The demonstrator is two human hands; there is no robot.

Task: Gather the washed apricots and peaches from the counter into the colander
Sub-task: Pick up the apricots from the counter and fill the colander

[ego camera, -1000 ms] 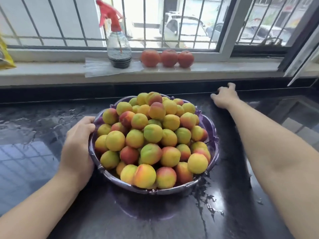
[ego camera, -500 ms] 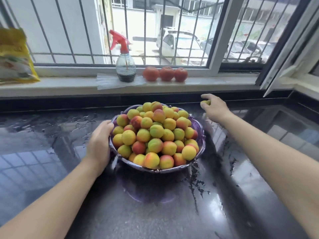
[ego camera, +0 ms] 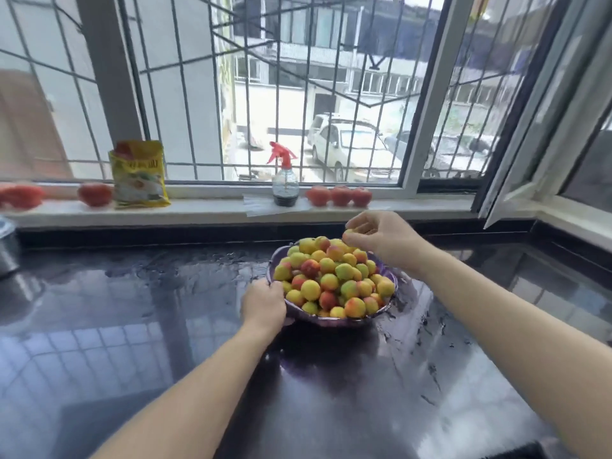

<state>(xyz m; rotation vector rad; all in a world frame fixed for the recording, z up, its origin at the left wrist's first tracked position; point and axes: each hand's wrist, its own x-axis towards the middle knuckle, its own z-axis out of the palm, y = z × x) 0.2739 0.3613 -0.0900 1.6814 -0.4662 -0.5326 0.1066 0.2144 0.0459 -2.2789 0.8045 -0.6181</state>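
On the far left of the windowsill (ego camera: 205, 212) sit two red fruits (ego camera: 94, 193) and a yellow bag (ego camera: 139, 173). The dark table (ego camera: 132, 326) below is wet and shiny. The left hand (ego camera: 263, 308) curls its fingers over the near-left rim of the purple colander (ego camera: 331, 321), a tight grip on the rim. The colander stands on the table, heaped high with yellow and red fruit (ego camera: 334, 279). A spray bottle (ego camera: 284, 180) and three more red fruits (ego camera: 339, 195) stand on the sill behind it. The right hand (ego camera: 381, 238) hangs over the back of the heap, pinching a small yellow fruit (ego camera: 350, 232) in its fingertips, maybe an apricot; it is blurry.
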